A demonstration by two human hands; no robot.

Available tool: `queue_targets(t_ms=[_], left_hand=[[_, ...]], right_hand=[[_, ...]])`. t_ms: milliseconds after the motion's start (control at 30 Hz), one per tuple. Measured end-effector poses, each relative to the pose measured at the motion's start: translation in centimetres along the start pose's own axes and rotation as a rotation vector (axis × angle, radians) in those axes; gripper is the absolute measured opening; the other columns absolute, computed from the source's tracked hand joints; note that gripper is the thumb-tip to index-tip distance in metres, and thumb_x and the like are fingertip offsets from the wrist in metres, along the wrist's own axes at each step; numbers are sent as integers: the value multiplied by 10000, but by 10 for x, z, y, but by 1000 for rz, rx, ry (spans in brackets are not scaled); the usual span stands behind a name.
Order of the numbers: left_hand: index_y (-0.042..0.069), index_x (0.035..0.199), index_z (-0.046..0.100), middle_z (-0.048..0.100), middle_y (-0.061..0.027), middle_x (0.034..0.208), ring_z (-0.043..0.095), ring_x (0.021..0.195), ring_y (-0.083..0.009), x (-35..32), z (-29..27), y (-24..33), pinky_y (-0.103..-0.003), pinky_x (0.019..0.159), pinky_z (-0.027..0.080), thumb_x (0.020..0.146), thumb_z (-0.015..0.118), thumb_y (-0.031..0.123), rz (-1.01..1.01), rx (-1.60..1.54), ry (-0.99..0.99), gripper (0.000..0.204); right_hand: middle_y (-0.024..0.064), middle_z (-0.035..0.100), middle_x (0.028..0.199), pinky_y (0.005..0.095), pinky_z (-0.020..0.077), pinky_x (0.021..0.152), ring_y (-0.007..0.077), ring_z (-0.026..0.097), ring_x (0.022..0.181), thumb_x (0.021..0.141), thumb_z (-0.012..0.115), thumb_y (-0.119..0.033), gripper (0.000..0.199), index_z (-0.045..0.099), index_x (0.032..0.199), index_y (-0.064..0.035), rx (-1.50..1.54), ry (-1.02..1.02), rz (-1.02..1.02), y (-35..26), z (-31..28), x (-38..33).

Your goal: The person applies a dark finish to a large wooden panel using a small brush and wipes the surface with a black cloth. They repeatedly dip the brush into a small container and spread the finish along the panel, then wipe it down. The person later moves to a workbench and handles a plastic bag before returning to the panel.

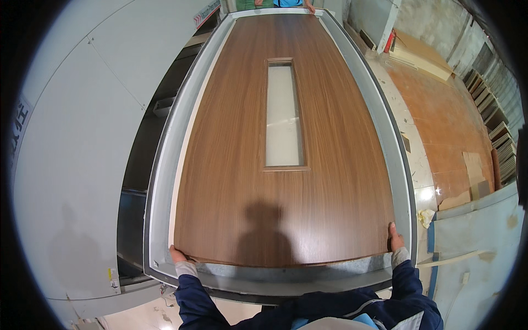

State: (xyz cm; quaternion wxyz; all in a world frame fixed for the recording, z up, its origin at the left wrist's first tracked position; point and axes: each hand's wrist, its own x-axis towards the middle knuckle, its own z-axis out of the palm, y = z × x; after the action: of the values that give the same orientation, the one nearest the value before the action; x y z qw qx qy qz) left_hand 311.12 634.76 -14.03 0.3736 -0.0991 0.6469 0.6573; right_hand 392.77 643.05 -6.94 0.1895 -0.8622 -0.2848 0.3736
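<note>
A brown wood-grain door panel (pixel 220 154) lies flat inside a shallow, light grey tray (pixel 403 181) with a white, dark-edged rim. A narrow pane (pixel 283 115), pale and framed in brown, is set in its middle. My left hand (pixel 179 255) grips the panel's near left corner, the fingers partly hidden below the edge. At the near right corner, my right hand (pixel 395 240) is closed on the side edge with the thumb uppermost. A gap with bare grey tray floor shows between the panel's near edge and the rim.
At the far end stands another person, one hand (pixel 310 6) on the tray's far rim. A large white machine casing (pixel 82 154) rises on the left. Right of the tray are stacked boards (pixel 421 55), a red extinguisher (pixel 390 41) and leaning panels (pixel 487 102).
</note>
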Motion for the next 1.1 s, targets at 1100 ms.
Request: queue_targets(t_ms=[1100], left_hand=[[87,1352,589,632,-98,1344,618,1192,-301,-11,2,30,-502,999,489,1012,405,554,-25,-33,73,606]], right_hand=[[234,674,1217,355,500,993,272,642,1116,824,742,-715,1056,570,1296,213,200,-36,-108,-24,-31,-55]])
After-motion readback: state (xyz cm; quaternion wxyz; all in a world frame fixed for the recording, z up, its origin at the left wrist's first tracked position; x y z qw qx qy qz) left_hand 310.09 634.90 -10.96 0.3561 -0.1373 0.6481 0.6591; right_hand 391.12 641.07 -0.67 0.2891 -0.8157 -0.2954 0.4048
